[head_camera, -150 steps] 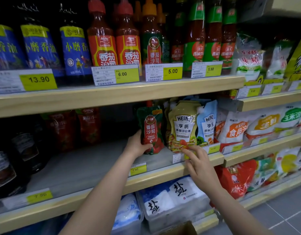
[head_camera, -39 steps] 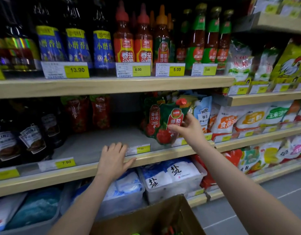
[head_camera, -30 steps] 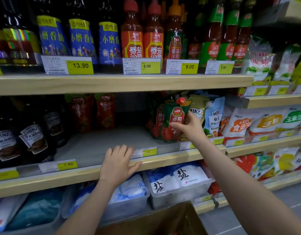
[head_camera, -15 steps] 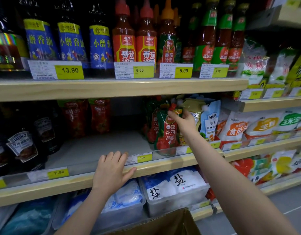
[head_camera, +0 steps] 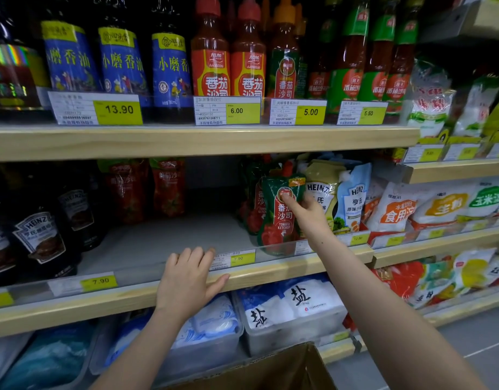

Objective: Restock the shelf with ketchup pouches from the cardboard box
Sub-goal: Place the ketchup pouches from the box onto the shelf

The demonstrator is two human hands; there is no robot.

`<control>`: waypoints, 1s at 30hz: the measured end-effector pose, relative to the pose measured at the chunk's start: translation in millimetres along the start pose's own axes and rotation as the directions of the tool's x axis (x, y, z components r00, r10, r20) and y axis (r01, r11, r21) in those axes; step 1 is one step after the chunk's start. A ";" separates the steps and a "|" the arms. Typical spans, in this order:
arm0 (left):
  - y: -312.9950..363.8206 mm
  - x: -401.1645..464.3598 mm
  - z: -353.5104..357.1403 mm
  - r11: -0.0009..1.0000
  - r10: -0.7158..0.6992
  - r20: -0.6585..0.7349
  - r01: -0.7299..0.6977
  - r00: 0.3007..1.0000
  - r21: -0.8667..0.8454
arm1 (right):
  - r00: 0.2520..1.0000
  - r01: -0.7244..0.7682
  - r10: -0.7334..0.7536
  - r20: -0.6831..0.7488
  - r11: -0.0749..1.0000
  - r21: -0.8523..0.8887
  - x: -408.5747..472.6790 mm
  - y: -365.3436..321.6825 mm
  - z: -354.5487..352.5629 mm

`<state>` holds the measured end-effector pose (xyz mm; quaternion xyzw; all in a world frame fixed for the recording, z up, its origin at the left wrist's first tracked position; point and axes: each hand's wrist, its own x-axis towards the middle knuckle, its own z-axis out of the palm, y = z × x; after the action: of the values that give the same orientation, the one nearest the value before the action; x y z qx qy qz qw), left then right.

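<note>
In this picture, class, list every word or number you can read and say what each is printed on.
"13.90": price tag, top shelf
"6.00": price tag
"5.00": price tag
"5.50": price tag
"7.90": price tag, middle shelf
"TOMATO KETCHUP": ketchup pouch under the right hand
"HEINZ": dark bottle
"HEINZ": yellow pouch
The small print on the tags is too small to read.

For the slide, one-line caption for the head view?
Right hand steadies a ketchup pouch on the middle shelf; left hand braces on its edge.
</note>
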<state>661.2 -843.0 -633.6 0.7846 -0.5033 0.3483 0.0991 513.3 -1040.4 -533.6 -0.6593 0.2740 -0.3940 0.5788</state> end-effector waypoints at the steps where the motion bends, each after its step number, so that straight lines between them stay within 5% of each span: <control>1: 0.1 -0.2 0.4 1.000 0.002 -0.008 -0.002 1.000 -0.001 | 1.000 -0.004 0.004 0.002 1.000 -0.006 -0.4 2.0 1.0; 9: -1.3 -1.7 2.8 1.000 0.019 -0.009 -0.019 1.000 0.006 | 1.000 0.001 -0.001 0.013 1.000 -0.002 3.4 8.3 8.7; 15: 0.1 0.4 -7.3 1.000 -0.011 0.058 0.012 0.998 -0.020 | 0.992 0.094 -0.109 -0.067 0.975 -0.200 -48.9 4.3 -29.1; 22: 46.5 -47.9 -1.6 0.899 0.064 -0.055 -0.081 0.996 -0.430 | 0.986 -0.111 0.163 0.044 0.823 -0.557 -191.2 102.9 -95.6; 26: 91.4 -106.6 6.1 0.728 0.228 0.160 -0.059 0.960 -0.683 | 0.940 -0.236 0.340 0.039 0.726 -0.647 -237.0 146.3 -107.0; 30: 127.7 -152.6 20.8 0.662 0.381 0.483 0.132 0.789 -0.738 | 0.891 -0.252 0.440 0.112 0.683 -0.685 -258.5 173.2 -105.6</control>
<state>522.6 -804.0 -772.5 0.7041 -0.6598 -0.1473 0.2173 301.9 -918.1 -753.5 -0.8013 0.4339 -0.0625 0.4071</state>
